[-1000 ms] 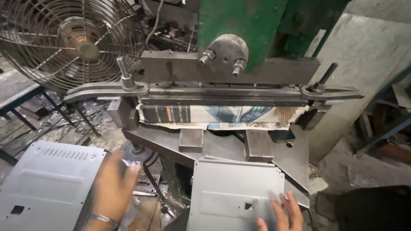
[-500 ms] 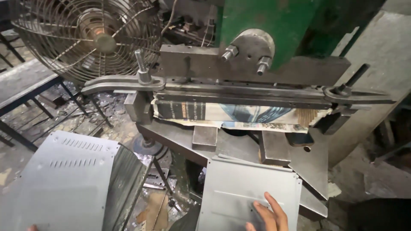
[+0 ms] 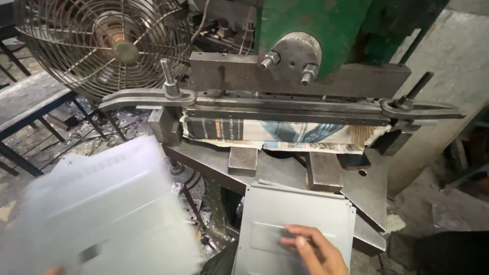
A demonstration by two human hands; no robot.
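Your right hand [image 3: 311,248] lies flat, fingers spread and pressing down, on a flat grey sheet-metal panel with a shallow stamped rectangle [image 3: 298,224]. It grips nothing. The panel rests on the steel bed plate of the green press [image 3: 372,188], its far edge just short of two steel stop blocks [image 3: 243,159].

Your left hand [image 3: 53,270] barely shows at the bottom edge. It seems to carry a second pale grey sheet-metal panel with slotted vents [image 3: 102,214], but motion blur hides the grip, so I cannot tell how the fingers close on it. That panel hangs to the left of the press, tilted, over the littered floor.

Above the bed, the long dark steel pressing bar [image 3: 285,109] sits over a wad of folded printed paper [image 3: 265,133]. A wire-caged fan [image 3: 109,48] stands behind left.

Handling, as a judgement: thin sheet, light, stiff enough to hold shape but likely to flex if held by one corner. The cut edges are probably sharp and the surface slick. Take it by the long sides, palms flat, fingers clear of the bar.
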